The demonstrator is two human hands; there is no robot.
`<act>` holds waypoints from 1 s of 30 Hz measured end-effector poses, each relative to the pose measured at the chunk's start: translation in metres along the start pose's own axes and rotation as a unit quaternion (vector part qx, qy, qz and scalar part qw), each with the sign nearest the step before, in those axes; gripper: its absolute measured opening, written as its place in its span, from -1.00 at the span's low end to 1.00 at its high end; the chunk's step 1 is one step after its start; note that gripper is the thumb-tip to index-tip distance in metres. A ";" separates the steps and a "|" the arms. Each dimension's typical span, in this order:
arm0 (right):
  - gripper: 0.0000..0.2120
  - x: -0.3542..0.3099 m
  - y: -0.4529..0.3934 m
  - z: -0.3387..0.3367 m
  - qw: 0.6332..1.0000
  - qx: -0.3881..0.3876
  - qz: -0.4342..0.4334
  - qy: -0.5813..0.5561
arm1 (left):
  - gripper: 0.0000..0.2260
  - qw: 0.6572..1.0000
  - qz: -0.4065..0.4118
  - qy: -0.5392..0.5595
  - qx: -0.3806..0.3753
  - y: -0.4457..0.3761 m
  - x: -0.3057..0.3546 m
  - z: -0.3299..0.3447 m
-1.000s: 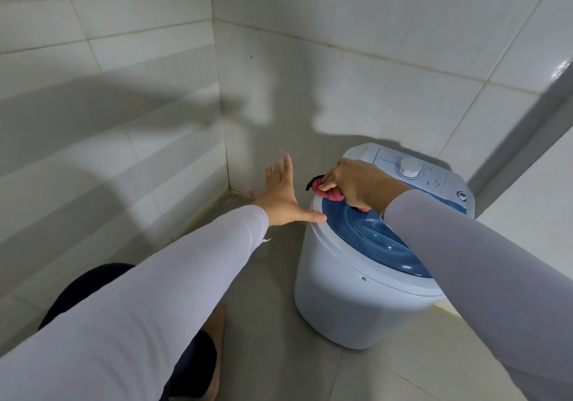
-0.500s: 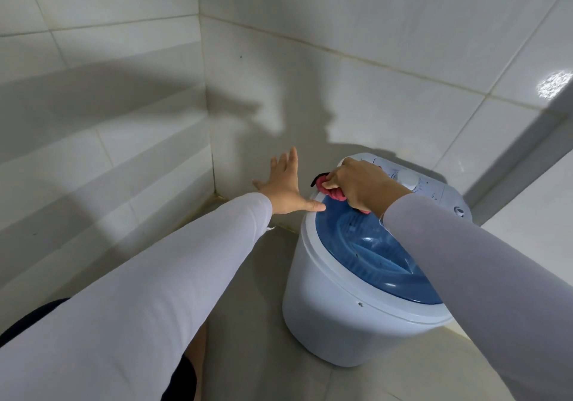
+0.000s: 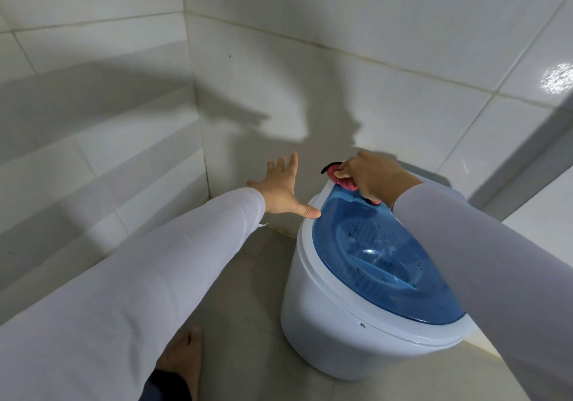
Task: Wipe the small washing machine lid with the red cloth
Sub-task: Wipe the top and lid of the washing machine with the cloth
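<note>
A small white washing machine (image 3: 335, 323) stands on the floor at the lower right, topped by a translucent blue lid (image 3: 381, 258) with dark specks on it. My right hand (image 3: 372, 175) grips a bunched red cloth (image 3: 341, 180) and presses it on the lid's far left edge. My left hand (image 3: 283, 189) is spread with straight fingers to the left of the machine, its thumb tip touching the white rim. My right arm hides the control panel.
Tiled walls (image 3: 93, 121) meet in a corner just behind and left of the machine. Grey floor tiles (image 3: 242, 307) lie between the wall and the machine. My bare foot (image 3: 183, 357) stands on the floor at the bottom left of centre.
My view has shifted closer and more above the machine, so the control panel is now hidden. The right hand with the cloth has stayed at the lid's far edge; the left hand stays spread.
</note>
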State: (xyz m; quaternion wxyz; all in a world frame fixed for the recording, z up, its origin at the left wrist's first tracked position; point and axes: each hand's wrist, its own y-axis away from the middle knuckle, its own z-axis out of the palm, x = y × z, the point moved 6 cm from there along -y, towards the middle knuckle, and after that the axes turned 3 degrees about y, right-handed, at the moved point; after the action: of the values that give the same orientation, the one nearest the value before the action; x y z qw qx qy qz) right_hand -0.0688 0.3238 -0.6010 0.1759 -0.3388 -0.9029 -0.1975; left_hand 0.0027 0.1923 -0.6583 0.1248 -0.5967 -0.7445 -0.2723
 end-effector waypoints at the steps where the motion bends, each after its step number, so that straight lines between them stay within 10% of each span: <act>1: -0.58 0.003 -0.001 0.001 1.000 -0.004 0.001 -0.009 | 0.21 1.000 0.000 -0.005 -0.005 -0.002 -0.001 0.000; 30: -0.34 0.065 -0.029 0.010 0.977 0.018 0.075 -0.199 | 0.14 0.998 -0.004 -0.057 0.007 -0.064 0.034 -0.021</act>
State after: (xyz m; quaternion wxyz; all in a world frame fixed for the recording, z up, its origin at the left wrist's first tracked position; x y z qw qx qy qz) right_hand -0.1368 0.3438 -0.5876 0.0132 -0.4348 -0.8952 -0.0964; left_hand -0.0703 0.1996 -0.6407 0.0848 -0.6071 -0.7548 -0.2336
